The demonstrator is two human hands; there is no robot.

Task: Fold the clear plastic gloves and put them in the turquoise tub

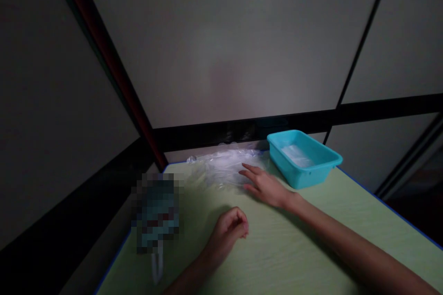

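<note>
Our left hand [229,230] curls loosely, contents unclear; our right hand [269,187], spread and empty, is at far clear plastic [221,166], left of a blue basket [311,178].

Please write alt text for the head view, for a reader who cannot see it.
A person's right hand, spread open, is at crumpled clear plastic near the far edge of a pale green table; the left hand, loosely curled, is nearer the viewer. A turquoise basin with something whitish inside stands at right.
</note>
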